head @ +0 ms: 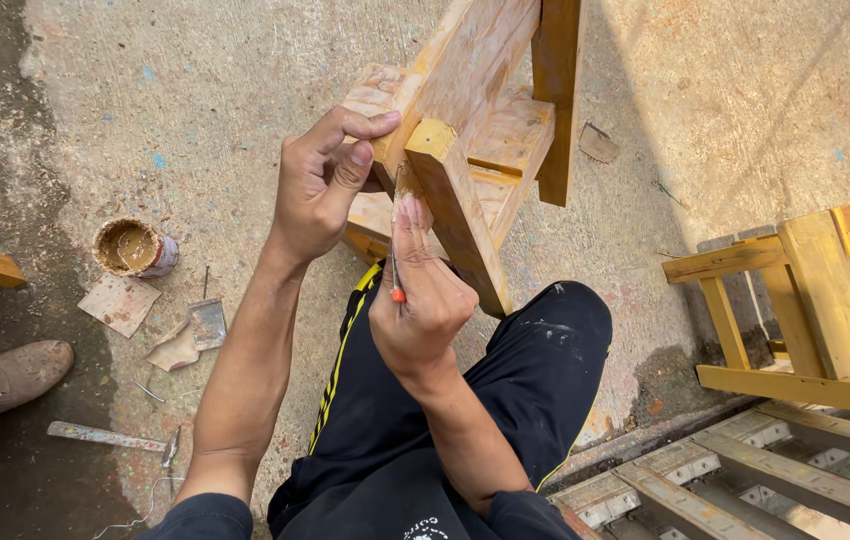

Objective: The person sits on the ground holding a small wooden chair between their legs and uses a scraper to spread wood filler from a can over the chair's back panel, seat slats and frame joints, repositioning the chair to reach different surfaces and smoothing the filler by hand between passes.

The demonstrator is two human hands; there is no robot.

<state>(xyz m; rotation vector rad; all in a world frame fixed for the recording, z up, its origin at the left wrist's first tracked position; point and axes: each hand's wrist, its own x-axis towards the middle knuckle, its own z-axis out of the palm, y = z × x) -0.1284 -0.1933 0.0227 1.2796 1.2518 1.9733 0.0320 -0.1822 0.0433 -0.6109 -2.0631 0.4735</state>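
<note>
Your left hand (320, 190) grips the yellow wooden stool (465, 150) just beside your right hand (420, 300); the round putty tin (132, 248) sits well left.

One package: small round tin (133, 247) on concrete floor (195, 100), far left, open top, brown paste inside, pale pinkish label around side. No signs, screens.
</note>
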